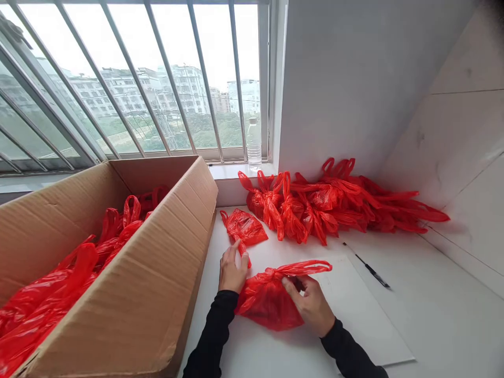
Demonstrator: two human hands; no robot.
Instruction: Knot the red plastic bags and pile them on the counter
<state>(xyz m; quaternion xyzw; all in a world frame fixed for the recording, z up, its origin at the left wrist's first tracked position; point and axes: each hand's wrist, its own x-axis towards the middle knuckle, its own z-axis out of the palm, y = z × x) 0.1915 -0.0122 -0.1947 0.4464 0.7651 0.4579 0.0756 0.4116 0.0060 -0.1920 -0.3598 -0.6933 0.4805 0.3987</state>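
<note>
1 cam, head-worn, facing fwd & tilted down at the surface (441,315), w/ wide FOV. L hand (233,269) & R hand (309,303) reach in from btm edge, mid-range, approx. centre. Nearest the lens: cardboard box (129,294), cut by L & btm edges. Farther: window (137,84) top L, wall (346,79) top R; bldgs (189,89) outside farthest.

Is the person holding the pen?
No, the pen lies on the white table, to the right of the person's right hand.
</note>
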